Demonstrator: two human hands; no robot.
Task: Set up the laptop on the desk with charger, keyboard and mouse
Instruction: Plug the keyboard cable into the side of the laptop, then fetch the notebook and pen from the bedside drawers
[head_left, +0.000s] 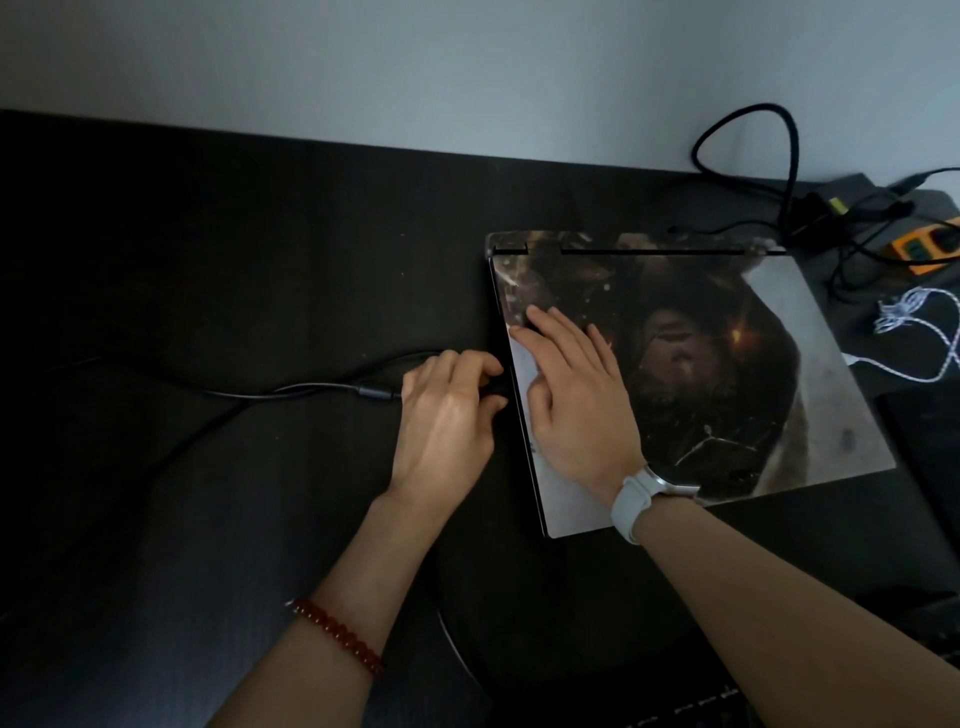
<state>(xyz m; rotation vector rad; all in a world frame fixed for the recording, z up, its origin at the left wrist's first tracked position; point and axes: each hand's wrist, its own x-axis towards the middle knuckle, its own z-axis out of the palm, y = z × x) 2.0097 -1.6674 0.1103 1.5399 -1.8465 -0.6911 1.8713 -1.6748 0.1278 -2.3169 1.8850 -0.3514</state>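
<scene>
The closed laptop (691, 374) lies on the worktop (208, 260); the right hand (576, 395) presses flat, fingers straight, on its lid, while the left hand (447, 415) pinches the charger plug (493, 389) at its left edge; charging step, next likely a straight push into the port

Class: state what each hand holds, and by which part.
Left hand pinches the charger cable at its plug end, by the laptop's left edge. Right hand holds nothing, resting flat on its lid.
</scene>
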